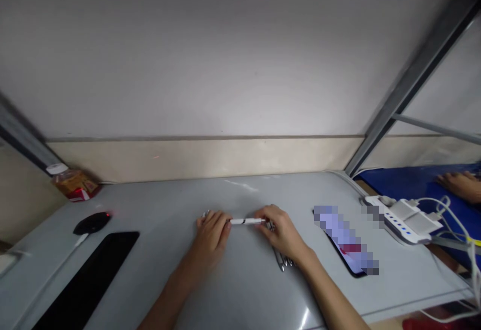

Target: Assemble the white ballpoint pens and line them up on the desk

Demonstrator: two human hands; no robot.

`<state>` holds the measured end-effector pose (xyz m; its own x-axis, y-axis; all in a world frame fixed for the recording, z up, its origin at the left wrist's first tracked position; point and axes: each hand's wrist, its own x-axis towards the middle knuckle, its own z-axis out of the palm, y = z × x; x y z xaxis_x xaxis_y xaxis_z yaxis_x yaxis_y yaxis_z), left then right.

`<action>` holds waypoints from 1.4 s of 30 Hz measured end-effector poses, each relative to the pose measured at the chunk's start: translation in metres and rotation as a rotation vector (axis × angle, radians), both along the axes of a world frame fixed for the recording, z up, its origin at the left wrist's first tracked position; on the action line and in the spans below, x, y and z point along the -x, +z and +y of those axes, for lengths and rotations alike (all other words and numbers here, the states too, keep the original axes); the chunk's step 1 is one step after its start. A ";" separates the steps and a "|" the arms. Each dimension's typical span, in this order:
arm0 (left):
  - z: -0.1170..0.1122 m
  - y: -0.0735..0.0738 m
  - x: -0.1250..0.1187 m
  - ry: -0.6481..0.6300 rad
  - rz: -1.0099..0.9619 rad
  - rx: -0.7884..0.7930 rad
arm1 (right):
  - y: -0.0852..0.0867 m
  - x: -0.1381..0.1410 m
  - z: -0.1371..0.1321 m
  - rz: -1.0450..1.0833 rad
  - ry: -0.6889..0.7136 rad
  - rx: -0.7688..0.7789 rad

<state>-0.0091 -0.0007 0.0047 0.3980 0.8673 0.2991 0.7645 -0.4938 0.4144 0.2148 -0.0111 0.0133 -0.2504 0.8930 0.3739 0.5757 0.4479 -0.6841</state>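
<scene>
Both of my hands meet over the middle of the grey table [158,204]. My left hand [211,234] is closed round one end of a white pen [246,221]. My right hand [281,232] pinches the pen's other end. The pen lies level between the two hands, just above the table. Several more pens [282,261] lie on the table under my right wrist, partly hidden by it.
A black keyboard [88,280] and a black mouse [91,222] lie at the left, with a small packet [75,184] in the far left corner. A phone [347,242] lies to the right. A white power strip [404,219] with cables sits at the right edge. Another person's hand [460,184] rests on a blue surface beyond it.
</scene>
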 end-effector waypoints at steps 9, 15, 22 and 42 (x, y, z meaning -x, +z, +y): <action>0.000 0.001 -0.001 -0.032 0.015 0.009 | 0.001 0.001 -0.002 -0.001 0.010 0.054; 0.000 0.001 0.000 -0.059 0.014 0.010 | 0.002 0.001 -0.002 0.008 0.016 0.037; 0.005 -0.007 0.004 -0.079 0.036 -0.090 | 0.003 0.004 -0.003 -0.021 0.044 0.057; 0.013 -0.007 0.016 0.329 0.178 -0.174 | -0.004 -0.008 0.016 1.533 0.131 0.647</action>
